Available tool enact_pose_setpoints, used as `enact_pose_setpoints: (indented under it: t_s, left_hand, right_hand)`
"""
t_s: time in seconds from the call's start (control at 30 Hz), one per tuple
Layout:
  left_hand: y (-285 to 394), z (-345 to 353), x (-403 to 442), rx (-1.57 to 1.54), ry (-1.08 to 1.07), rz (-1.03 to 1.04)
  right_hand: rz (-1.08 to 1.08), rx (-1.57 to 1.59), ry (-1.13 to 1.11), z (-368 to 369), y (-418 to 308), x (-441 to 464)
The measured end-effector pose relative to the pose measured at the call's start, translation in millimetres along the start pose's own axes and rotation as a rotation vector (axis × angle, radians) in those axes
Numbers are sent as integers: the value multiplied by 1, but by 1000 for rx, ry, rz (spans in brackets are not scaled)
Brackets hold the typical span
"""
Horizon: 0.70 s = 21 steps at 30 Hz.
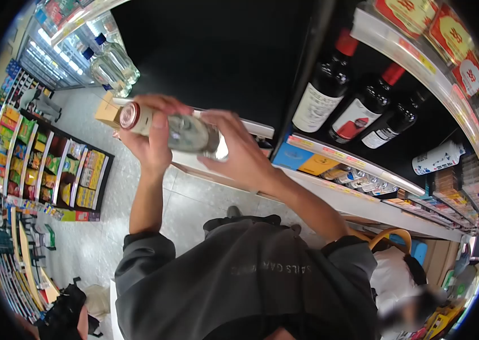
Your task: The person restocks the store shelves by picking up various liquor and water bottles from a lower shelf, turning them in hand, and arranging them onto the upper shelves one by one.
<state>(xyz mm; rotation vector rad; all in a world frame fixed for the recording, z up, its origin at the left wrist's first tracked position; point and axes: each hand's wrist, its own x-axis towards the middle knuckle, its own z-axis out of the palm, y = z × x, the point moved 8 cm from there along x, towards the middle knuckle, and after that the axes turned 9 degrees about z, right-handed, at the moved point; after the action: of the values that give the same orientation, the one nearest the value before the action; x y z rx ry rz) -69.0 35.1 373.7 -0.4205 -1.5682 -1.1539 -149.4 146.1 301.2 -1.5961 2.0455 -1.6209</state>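
A clear glass bottle [185, 133] with a dark red cap lies nearly level in front of my chest, its cap end toward the left. My left hand [151, 133] is wrapped round the neck and shoulder, just behind the cap. At the bottle's base, my right hand [239, 150] grips with fingers over the top and thumb below. The right hand is slightly smeared by motion. A pale label covers part of the neck; its print is too blurred to read. Behind the bottle stands a dark shelf bay [211, 51].
Wine bottles [321, 90] with red tops stand on the right shelf. Clear bottles with blue caps [112, 62] are at the upper left. A snack rack [52, 164] stands left across the tiled floor [137, 238]. People are partly visible at lower left and lower right [395, 277].
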Motion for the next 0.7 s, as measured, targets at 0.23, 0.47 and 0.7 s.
enact_pose_setpoints:
  t_s: [0.23, 0.47, 0.7]
  left_hand:
    - [-51, -47, 71, 302, -173, 190]
    - [-126, -95, 87, 413, -173, 84]
    - [-168, -136, 84, 436, -136, -47]
  right_hand:
    - [97, -101, 60, 36, 13, 111]
    - [205, -85, 23, 84, 63, 166]
    - [331, -76, -11, 118, 87, 186]
